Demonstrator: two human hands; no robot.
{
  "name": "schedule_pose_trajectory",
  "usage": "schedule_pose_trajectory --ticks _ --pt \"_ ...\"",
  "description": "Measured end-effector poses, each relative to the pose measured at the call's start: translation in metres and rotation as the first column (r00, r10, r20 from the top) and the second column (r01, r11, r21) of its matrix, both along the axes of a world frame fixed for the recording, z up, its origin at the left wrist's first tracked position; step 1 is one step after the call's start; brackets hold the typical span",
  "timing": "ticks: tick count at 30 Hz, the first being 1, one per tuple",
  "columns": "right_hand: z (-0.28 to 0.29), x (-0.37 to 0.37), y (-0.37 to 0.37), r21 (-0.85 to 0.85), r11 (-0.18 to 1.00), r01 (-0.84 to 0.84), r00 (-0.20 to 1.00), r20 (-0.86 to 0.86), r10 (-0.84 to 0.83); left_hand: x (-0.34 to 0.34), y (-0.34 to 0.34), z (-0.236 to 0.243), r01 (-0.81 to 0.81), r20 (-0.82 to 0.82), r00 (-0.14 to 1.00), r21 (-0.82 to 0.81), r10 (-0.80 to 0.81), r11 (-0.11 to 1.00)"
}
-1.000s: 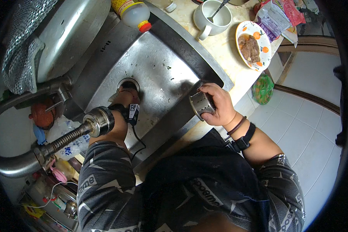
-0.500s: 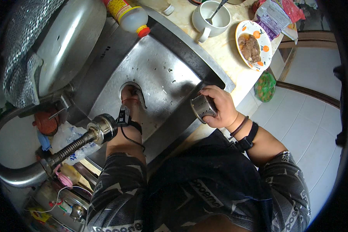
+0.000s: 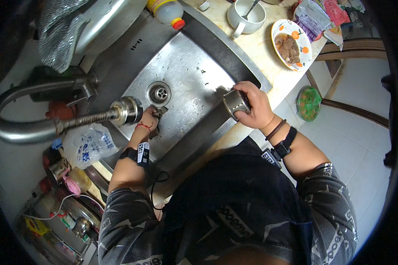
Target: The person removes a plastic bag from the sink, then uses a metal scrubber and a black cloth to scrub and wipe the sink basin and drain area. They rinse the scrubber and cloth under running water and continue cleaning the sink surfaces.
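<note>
- At left in the sink [image 3: 183,90], drain [image 3: 158,93] uncovered; metal strainer basket [image 3: 234,105] out.
- Right hand [image 3: 257,107] grips it, near right.
- Left hand [image 3: 149,119] clenched, apparently on dark cloth [image 3: 162,111], partly hidden.
- Debris specks [image 3: 203,71] uncleared.

The grey rectangular metal sink [image 3: 185,81] looks glossy, the silver perforated metal cylinder [image 3: 235,104] duller, the translucent plastic bag [image 3: 89,143] crinkled.
</note>
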State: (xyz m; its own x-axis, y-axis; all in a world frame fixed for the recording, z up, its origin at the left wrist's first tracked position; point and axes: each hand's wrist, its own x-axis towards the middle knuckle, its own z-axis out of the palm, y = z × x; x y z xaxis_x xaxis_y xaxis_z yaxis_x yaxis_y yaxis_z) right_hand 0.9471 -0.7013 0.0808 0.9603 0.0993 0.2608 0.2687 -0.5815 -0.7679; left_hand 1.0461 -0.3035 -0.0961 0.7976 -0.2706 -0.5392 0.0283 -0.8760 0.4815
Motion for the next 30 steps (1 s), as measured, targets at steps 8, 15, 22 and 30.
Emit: schedule_pose_trajectory --ticks 8,15,22,30 --pt "0.010 -0.001 0.009 -0.088 0.995 0.052 0.998 -0.020 -0.054 -0.040 0.024 0.044 -0.788 -0.599 0.607 -0.372 0.522 0.491" --pt "0.026 0.035 0.035 -0.330 0.908 -0.256 0.888 -0.451 0.087 -0.067 0.005 0.123 -0.807 -0.773 0.564 -0.591 0.290 -0.008" --pt "0.004 0.074 0.069 -0.563 0.587 -0.581 0.698 -0.716 0.004 -0.098 0.018 0.153 -0.753 -0.749 0.590 -0.645 0.301 -0.128" --pt "0.011 0.073 0.128 0.058 0.884 -0.465 0.582 -0.732 0.354 -0.100 -0.019 0.163 -0.810 -0.850 0.386 -0.498 0.357 -0.309"
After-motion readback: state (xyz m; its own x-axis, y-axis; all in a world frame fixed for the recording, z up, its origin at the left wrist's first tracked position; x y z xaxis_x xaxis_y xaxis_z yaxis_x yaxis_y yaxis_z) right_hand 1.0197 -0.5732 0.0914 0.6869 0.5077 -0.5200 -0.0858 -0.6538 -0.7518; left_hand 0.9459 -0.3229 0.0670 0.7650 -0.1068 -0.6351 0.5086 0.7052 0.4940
